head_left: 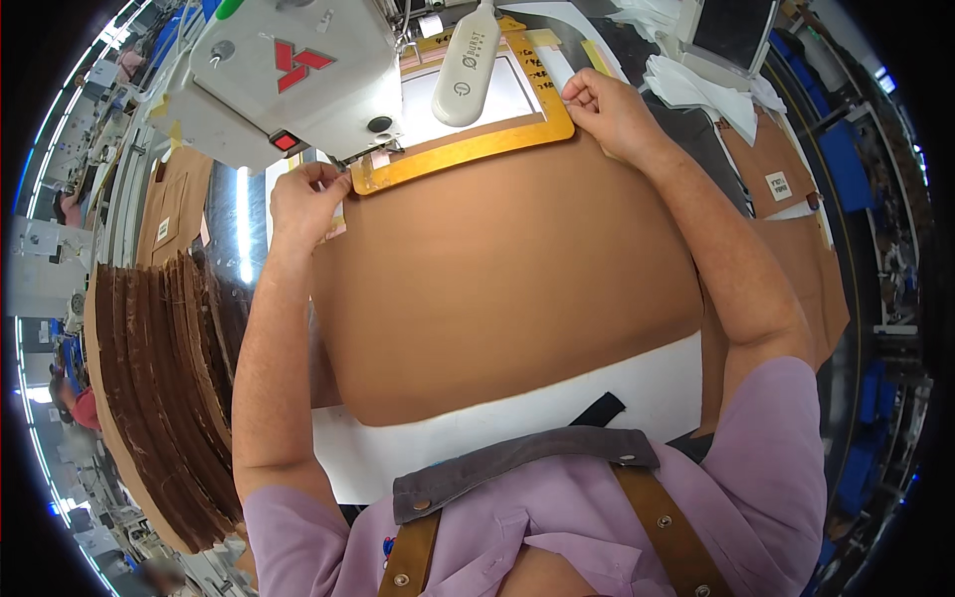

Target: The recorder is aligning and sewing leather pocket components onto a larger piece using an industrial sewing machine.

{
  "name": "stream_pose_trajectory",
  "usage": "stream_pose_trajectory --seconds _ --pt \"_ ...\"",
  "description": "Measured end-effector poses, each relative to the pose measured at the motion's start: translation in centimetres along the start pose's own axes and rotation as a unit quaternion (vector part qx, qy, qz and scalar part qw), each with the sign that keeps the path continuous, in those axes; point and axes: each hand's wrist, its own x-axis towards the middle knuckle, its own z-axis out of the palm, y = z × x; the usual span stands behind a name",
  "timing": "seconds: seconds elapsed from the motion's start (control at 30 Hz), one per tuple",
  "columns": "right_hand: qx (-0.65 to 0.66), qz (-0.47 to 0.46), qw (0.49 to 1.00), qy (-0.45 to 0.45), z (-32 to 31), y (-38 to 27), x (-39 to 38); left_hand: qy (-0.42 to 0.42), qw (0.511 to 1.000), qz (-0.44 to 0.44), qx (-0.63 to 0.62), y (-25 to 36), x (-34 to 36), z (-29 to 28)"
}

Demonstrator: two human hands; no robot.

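A yellow rectangular frame point(458, 154) lies under the white machine head point(288, 90), over a large brown sheet point(507, 279) on a white board point(637, 388). My left hand point(308, 204) is closed at the frame’s lower left corner; what its fingertips hold is too small to make out. My right hand point(612, 119) pinches the frame’s right edge, fingers curled. A white oblong device point(463, 70) hangs over the frame’s inner window, and the machine’s foot partly hides its lower left part.
Stacked brown pieces point(159, 388) stand at left, more brown panels point(766, 169) at right. A small screen point(726, 40) and white crumpled sheets point(696, 85) are at back right. Blue bins point(875, 428) line the far right; co-workers point(75, 398) appear at far left.
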Motion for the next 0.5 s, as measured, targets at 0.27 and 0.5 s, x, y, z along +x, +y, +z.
stream_pose_trajectory --seconds 0.27,0.5 --pt "-0.145 -0.048 0.988 0.035 1.2 0.8 10.1 0.111 0.991 0.067 -0.016 -4.8 10.2 2.1" --pt "-0.065 0.101 0.991 0.059 2.4 0.6 18.0 0.108 0.989 0.096 0.035 -4.9 11.5 0.5"
